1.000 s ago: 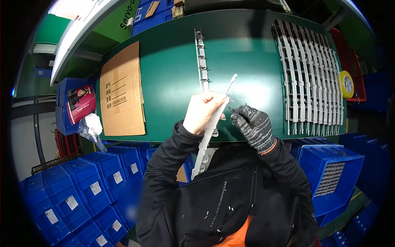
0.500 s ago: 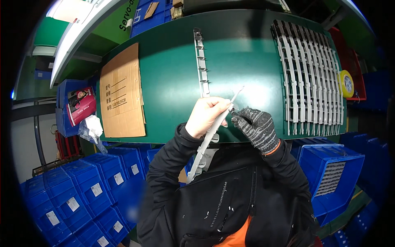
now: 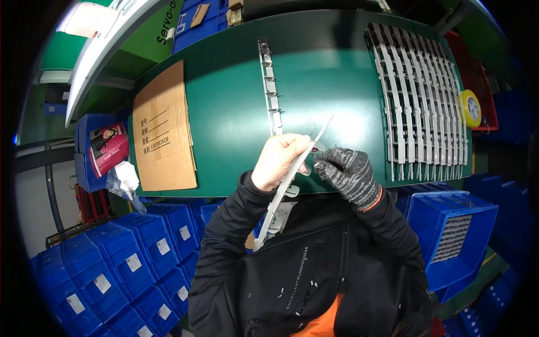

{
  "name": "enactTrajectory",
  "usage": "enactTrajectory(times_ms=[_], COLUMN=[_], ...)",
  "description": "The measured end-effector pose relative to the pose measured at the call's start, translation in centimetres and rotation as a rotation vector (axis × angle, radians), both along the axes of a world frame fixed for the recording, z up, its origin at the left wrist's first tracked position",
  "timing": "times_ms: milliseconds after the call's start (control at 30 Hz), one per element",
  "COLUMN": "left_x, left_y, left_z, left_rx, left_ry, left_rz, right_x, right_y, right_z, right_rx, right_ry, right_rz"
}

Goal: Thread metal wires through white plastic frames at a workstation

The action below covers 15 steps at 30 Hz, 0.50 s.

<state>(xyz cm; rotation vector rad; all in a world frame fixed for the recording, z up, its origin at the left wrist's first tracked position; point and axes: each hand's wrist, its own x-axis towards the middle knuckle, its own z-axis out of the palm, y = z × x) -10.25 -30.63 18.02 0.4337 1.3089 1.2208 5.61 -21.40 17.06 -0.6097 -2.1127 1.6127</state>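
A long, narrow light-grey plastic strip (image 3: 273, 210) with tabs along one side slants from my chest up over the table's near edge. My bare left hand (image 3: 279, 162) pinches it near its upper end, which tapers to a thin tip. Just right of that grip is my right hand (image 3: 351, 175), in a dark grey striped knit glove. Its thumb and fingers are pressed together beside a small tab on the strip; what they hold, if anything, is hidden. Beyond my left hand, a similar strip (image 3: 270, 84) with dark pieces in it lies lengthwise on the green table (image 3: 224, 101).
Several grey strips (image 3: 418, 101) lie side by side at the right, next to a yellow tape roll (image 3: 470, 108). Flattened cardboard (image 3: 163, 129) covers the left side. Blue crates (image 3: 129, 255) stand lower left, and another blue crate (image 3: 457, 236) holds grey parts at lower right.
My gloved fingers have drawn slightly down and left, closing together; the dark piece seen at their tips is now hard to make out. My left hand keeps its hold on the strip.
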Motion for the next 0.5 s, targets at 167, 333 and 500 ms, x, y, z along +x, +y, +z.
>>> enactTrajectory(times_ms=[167, 333, 500], left_x=[0.18, 0.06, -0.03], left_y=[-0.01, 0.03, 0.11], left_z=[-0.68, -0.81, -0.85], left_rx=[0.008, 0.023, 0.044], left_ry=[-0.007, -0.036, -0.083], left_rz=[0.059, 0.058, 0.033], right_x=[-0.38, -0.36, -0.44], right_y=[-0.47, -0.35, -0.24], right_z=[-0.39, -0.29, -0.39], right_rx=[0.149, 0.169, 0.121], right_ry=[-0.091, -0.113, -0.097], right_rz=[-0.016, -0.032, -0.019])
